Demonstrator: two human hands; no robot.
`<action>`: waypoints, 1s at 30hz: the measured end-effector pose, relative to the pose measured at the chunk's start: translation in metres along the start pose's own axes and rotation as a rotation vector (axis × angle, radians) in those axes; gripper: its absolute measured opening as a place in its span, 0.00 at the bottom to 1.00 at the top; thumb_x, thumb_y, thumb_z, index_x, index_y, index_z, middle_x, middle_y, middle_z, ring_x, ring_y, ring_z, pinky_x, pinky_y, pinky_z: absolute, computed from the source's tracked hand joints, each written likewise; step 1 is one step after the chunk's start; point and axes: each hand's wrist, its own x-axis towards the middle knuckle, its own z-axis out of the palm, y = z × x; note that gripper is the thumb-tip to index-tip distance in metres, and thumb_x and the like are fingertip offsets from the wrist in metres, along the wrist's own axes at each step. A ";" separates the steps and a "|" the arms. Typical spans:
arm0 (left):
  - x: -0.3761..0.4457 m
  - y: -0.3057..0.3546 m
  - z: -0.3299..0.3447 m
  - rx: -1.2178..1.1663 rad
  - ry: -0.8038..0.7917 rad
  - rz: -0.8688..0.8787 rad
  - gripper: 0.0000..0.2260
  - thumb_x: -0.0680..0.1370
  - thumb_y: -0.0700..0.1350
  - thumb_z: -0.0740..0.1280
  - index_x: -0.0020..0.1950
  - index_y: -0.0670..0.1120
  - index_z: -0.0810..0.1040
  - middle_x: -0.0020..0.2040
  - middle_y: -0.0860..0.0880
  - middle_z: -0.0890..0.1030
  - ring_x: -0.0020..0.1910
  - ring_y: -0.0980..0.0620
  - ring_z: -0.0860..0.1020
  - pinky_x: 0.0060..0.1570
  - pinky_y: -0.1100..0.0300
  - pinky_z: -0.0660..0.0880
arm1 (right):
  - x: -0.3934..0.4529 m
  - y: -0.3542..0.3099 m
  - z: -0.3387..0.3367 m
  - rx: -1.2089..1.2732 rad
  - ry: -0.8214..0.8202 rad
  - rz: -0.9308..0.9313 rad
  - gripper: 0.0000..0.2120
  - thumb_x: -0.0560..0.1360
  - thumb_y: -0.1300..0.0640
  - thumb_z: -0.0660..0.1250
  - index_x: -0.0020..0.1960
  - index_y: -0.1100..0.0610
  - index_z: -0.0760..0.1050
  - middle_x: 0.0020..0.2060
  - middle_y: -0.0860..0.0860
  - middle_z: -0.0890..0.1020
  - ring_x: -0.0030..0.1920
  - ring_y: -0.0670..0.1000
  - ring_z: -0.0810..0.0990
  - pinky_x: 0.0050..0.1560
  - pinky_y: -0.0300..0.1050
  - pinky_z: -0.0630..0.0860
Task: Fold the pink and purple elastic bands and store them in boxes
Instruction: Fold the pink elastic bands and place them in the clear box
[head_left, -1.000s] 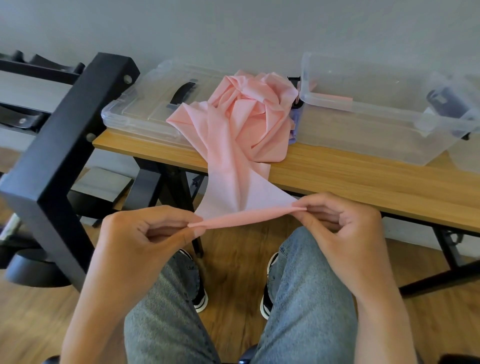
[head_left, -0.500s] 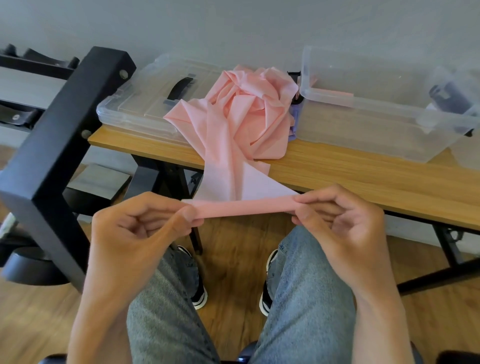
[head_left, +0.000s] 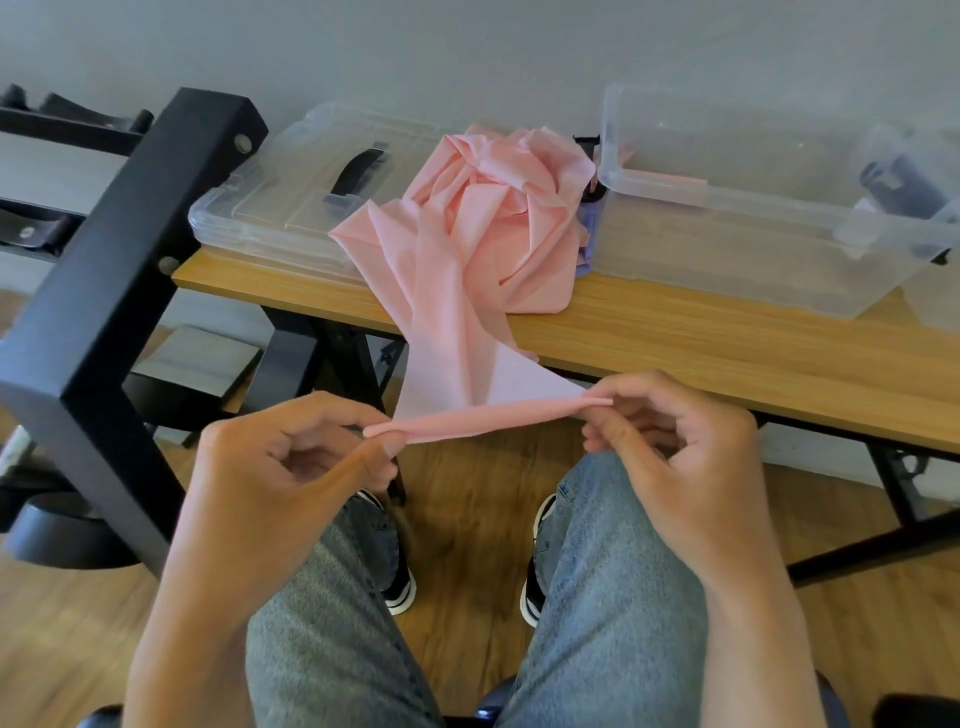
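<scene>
One pink elastic band (head_left: 483, 244), thin and matte, heaped in crumpled folds on the wooden table (head_left: 727, 358) between a clear lid (head_left: 291, 208) and a clear box (head_left: 737, 234), one end trailing off the table edge. That end folded into a narrow strip, pulled level above the knees. Pinched at either tip by left hand (head_left: 291, 467) and right hand (head_left: 680, 452), thumbs against curled fingers. A sliver of purple band (head_left: 588, 244) behind the heap.

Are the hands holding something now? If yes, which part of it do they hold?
Yes. Both hands pinch the pink band at its rolled lower end: the left hand holds the left tip, the right hand the right tip.
</scene>
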 end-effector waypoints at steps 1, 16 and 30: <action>0.000 -0.001 0.001 -0.030 0.010 -0.017 0.08 0.73 0.43 0.75 0.51 0.50 0.86 0.36 0.54 0.86 0.35 0.55 0.86 0.39 0.62 0.83 | 0.000 0.000 0.000 0.004 -0.004 -0.008 0.06 0.77 0.61 0.73 0.52 0.52 0.84 0.37 0.45 0.86 0.38 0.47 0.86 0.41 0.43 0.82; 0.003 0.003 0.003 -0.217 0.064 -0.050 0.17 0.67 0.37 0.77 0.55 0.46 0.83 0.43 0.54 0.88 0.42 0.54 0.87 0.42 0.66 0.82 | 0.002 -0.008 -0.004 0.212 -0.028 0.116 0.15 0.74 0.58 0.74 0.59 0.46 0.82 0.46 0.41 0.88 0.49 0.45 0.88 0.53 0.40 0.83; 0.000 0.007 -0.002 -0.164 -0.080 -0.109 0.07 0.70 0.42 0.77 0.46 0.49 0.87 0.38 0.49 0.87 0.36 0.49 0.86 0.38 0.59 0.84 | -0.001 -0.005 -0.005 0.175 -0.106 0.080 0.05 0.78 0.63 0.71 0.51 0.55 0.83 0.37 0.50 0.87 0.39 0.51 0.88 0.43 0.50 0.85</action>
